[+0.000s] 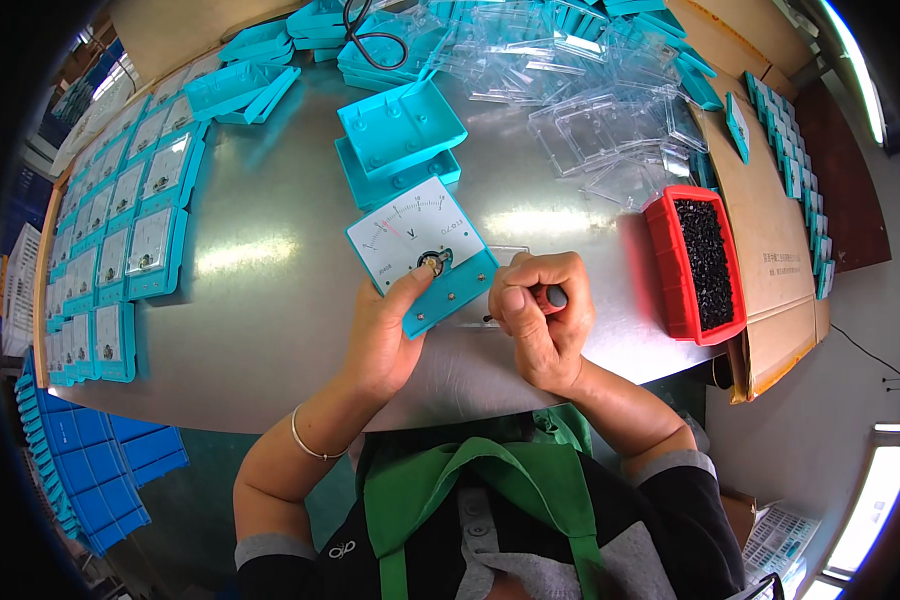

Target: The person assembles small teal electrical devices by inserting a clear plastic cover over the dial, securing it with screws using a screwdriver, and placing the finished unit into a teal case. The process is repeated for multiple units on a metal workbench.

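Note:
A panel meter (402,228) with a white dial and a teal base is tilted in my left hand (380,335), which is closed on its near left edge. My left thumb presses by the small round mechanism at the dial's lower middle. Just right of the meter, my right hand (548,335) is wrapped round a screwdriver (554,297) with a red and black handle. Most of the screwdriver is hidden by the fingers; a dark tip shows left of the fist. A clear plastic piece lies partly hidden on the table beneath both hands.
Two teal cases (405,125) are stacked beyond the meter. Clear covers (610,125) pile up at the back right. A red bin (678,270) of small black parts stands at right beside cardboard (770,255). Rows of teal meters (150,250) line the metal table's left side.

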Available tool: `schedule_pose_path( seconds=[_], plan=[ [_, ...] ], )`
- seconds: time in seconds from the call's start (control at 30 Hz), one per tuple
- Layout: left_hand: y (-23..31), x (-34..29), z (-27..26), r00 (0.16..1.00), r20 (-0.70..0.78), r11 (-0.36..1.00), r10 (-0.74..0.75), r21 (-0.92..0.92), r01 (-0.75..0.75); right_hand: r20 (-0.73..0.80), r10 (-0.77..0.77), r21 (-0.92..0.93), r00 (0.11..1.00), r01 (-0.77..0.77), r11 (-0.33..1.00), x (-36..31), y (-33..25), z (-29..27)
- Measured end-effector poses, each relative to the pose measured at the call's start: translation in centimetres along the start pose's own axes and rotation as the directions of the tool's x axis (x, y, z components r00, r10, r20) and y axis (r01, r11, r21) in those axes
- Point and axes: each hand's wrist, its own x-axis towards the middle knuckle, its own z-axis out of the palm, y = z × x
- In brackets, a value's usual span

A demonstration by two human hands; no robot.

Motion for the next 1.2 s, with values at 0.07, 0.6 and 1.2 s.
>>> schedule_pose_path(
  seconds=[0.07, 0.6, 1.2],
  plan=[
    [-0.2, 0.3, 0.2, 1.000, -0.010, 1.000, 0.012, 0.003, -0.012, 0.028, -0.003, 0.027, 1.000, 0.002, 1.000, 0.0, 0.3, 0.2],
    [2.9, -2.6, -0.9, 0.999, 0.046, 0.990, 0.024, 0.136, -0.030, 0.420, 0.389, -0.679, 0.820, -0.001, 0.734, 1.8, -1.4, -6.2],
    [0.3, -2.0, -1.0, 0.923, 0.212, 0.919, -0.322, -0.164, 0.358, 0.427, 0.457, -0.402, 0.780, -0.289, 0.869, 4.1, -2.0, -5.0]
  ],
)
